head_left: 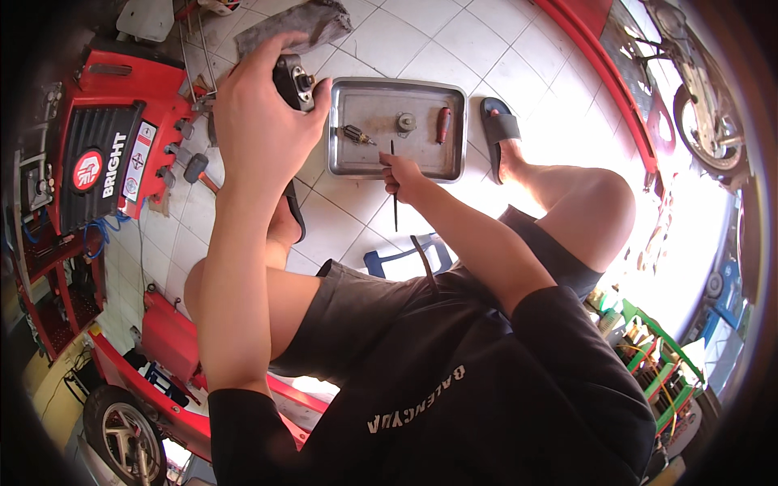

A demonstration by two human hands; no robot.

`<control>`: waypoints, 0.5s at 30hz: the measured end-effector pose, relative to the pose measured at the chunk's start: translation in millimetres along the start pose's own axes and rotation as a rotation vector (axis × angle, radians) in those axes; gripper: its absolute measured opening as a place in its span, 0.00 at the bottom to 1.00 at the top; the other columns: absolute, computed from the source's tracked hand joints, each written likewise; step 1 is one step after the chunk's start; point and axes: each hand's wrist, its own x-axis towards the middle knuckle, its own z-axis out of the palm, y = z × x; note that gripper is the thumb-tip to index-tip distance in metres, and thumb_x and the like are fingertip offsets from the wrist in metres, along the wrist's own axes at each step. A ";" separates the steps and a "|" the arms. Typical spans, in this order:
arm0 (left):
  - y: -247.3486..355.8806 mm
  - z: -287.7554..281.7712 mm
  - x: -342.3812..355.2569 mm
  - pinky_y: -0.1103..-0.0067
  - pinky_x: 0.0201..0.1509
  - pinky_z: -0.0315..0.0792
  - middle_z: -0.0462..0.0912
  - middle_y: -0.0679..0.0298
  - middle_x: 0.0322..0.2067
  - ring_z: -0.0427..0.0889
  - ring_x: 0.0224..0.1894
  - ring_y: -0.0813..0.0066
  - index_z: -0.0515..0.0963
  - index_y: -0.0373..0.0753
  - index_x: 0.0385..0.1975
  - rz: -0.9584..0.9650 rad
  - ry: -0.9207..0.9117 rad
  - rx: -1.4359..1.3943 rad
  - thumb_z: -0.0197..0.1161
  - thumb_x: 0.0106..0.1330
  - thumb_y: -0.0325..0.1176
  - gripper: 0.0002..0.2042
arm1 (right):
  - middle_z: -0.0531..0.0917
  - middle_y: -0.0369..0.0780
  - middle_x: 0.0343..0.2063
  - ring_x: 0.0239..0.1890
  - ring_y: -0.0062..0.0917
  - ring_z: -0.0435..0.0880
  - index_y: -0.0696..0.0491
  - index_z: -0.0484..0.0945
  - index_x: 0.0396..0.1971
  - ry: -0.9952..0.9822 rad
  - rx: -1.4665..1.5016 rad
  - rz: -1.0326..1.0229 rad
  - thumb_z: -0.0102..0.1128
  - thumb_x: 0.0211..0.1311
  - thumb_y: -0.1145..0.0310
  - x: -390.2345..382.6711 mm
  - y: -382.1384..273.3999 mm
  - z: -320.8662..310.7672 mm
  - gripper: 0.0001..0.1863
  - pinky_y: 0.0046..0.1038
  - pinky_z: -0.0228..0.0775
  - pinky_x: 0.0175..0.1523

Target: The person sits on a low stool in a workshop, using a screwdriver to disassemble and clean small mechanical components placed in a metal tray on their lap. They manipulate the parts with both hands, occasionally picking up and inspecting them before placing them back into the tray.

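Fingers of the left hand [261, 121] curl around a dark housing [293, 83], covering most of it; only one end shows, between forefinger and thumb, with a stubby projection and a metallic flange. How the hidden fingertips press cannot be told. This housing is raised just left of the shallow tray [356, 101], whose rounded metal rim catches the light. Fingers of the right hand [403, 176] are bent together, pinching a thin dark rod [395, 212] that crosses the near rim; its upper tip is hard to make out, and whether it touches the tray is unclear.

Inside, a wound armature [356, 135] with a slim shaft lies just beside the right hand, near a round, dull metal piece [405, 122] and a smooth red handle [443, 125]. Tray floor separates these three, leaving room around each. Crumpled grey cloth [312, 24] lies beyond, partly behind the left hand. Pale glossy tiles [429, 40] stretch past the far rim; a black slide [504, 127] stands close to the right edge.
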 end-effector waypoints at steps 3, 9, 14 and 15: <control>-5.3 -3.5 0.0 0.64 0.49 0.77 0.86 0.57 0.38 0.84 0.41 0.51 0.81 0.42 0.48 -0.056 0.001 0.023 0.76 0.53 0.33 0.21 | 0.63 0.27 0.17 0.14 0.14 0.53 0.47 0.74 0.30 0.096 -0.050 0.045 0.63 0.71 0.57 42.6 19.4 4.1 0.12 0.23 0.43 0.20; -1.1 -2.2 -11.4 0.69 0.45 0.79 0.86 0.58 0.38 0.87 0.40 0.58 0.80 0.41 0.48 -0.061 0.010 -0.017 0.76 0.54 0.29 0.21 | 0.67 0.32 0.17 0.14 0.19 0.59 0.48 0.75 0.27 0.084 -0.379 -0.176 0.64 0.69 0.57 138.3 59.8 3.2 0.14 0.28 0.51 0.20; -4.0 -3.7 -22.7 0.68 0.47 0.81 0.86 0.59 0.42 0.87 0.43 0.56 0.79 0.41 0.49 -0.030 -0.018 0.040 0.75 0.55 0.31 0.21 | 0.71 0.36 0.18 0.16 0.25 0.65 0.52 0.73 0.27 0.149 -0.426 -0.316 0.59 0.71 0.59 195.1 80.0 -13.5 0.15 0.33 0.57 0.21; -3.7 -4.3 -20.3 0.68 0.47 0.81 0.86 0.59 0.41 0.87 0.43 0.55 0.79 0.41 0.49 -0.028 -0.013 0.029 0.75 0.55 0.31 0.21 | 0.71 0.37 0.18 0.16 0.26 0.66 0.53 0.73 0.27 0.176 -0.436 -0.353 0.58 0.71 0.60 200.4 77.0 -23.1 0.15 0.34 0.58 0.21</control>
